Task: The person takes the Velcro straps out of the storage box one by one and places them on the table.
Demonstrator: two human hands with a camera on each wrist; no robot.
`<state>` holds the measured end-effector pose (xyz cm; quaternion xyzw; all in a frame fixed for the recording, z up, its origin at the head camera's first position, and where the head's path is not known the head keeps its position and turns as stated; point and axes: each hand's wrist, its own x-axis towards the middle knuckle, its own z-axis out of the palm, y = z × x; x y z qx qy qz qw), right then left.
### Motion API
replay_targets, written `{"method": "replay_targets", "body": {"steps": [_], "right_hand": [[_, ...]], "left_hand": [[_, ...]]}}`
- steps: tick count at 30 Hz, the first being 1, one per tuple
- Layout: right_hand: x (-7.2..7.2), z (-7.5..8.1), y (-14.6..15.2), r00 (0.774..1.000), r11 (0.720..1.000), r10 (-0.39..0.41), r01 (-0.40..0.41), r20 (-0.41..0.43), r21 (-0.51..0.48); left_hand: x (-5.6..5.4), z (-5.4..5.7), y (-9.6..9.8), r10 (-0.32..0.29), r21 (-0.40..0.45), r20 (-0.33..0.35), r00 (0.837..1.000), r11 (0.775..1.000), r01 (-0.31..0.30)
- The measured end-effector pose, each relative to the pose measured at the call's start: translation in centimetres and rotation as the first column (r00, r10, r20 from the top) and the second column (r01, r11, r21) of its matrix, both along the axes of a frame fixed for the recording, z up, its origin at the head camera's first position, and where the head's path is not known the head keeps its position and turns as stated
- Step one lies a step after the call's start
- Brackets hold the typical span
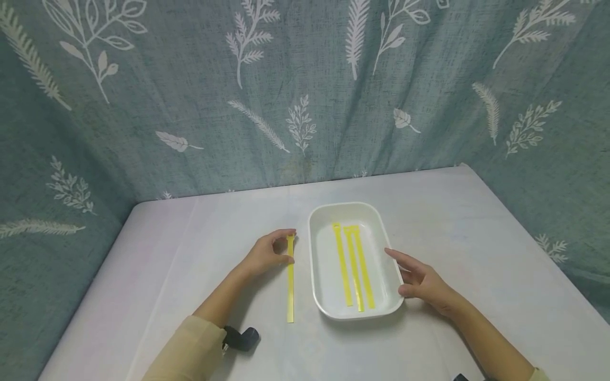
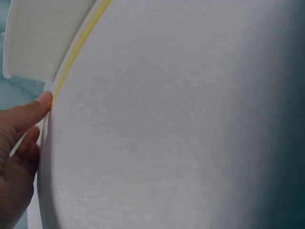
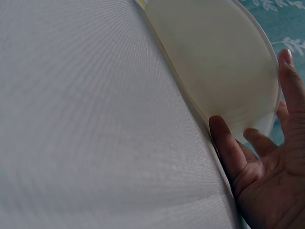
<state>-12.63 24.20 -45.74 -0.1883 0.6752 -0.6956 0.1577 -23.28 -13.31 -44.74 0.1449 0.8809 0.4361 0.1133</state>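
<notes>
A yellow cable tie [image 1: 290, 296] with a wider slotted head lies straight on the table, left of a white tray [image 1: 316, 304]. My left hand [image 1: 267, 253] is over its far end, index fingertip at the head and thumb touching the strip lower down, with a gap between them. In the left wrist view, the thumb [image 2: 35, 107] meets the edge of the cable tie [image 2: 78, 50]. Inside the tray lie three similar yellow cable ties [image 1: 353, 267], side by side. My right hand [image 1: 426, 283] rests spread against the tray's right side, index fingertip at the rim and thumb near the front corner.
The table [image 1: 229, 222] has a pale cloth cover. A teal curtain [image 1: 286, 95] with white leaf patterns hangs behind it and along both sides. A black device [image 1: 242, 338] is strapped at the left wrist, beside a beige sleeve [image 1: 188, 352].
</notes>
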Motion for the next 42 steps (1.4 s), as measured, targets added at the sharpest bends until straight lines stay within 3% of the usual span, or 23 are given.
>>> {"method": "replay_targets", "body": {"steps": [6, 11, 19, 29, 37, 42], "right_hand": [[0.0, -0.1, 0.0, 1.000, 1.000, -0.002, 0.002, -0.001, 0.001], [-0.1, -0.1, -0.1, 1.000, 1.000, 0.001, -0.001, -0.009, 0.010], [-0.1, -0.1, -0.1, 1.000, 1.000, -0.003, 0.004, -0.005, 0.015], [-0.1, -0.1, -0.1, 1.000, 1.000, 0.006, -0.006, 0.003, 0.001], [-0.1, -0.2, 0.0, 1.000, 1.000, 0.002, -0.002, 0.010, -0.002], [-0.1, -0.2, 0.0, 1.000, 1.000, -0.004, 0.004, 0.013, 0.006]], "left_hand": [[-0.6, 0.2, -0.3, -0.063, -0.063, -0.036, 0.997, 0.996, 0.061], [-1.0, 0.4, -0.6, -0.105, -0.048, -0.052, 0.993, 0.994, 0.102], [-1.0, 0.6, -0.6, -0.062, -0.093, -0.038, 0.997, 0.994, 0.058], [-1.3, 0.9, -0.5, 0.004, -0.059, 0.026, 1.000, 0.998, -0.003], [-2.0, 2.4, -0.2, 0.001, 0.015, 0.041, 0.999, 1.000, -0.001], [-2.8, 3.9, 0.4, -0.026, 0.070, 0.014, 1.000, 0.997, 0.025]]}}
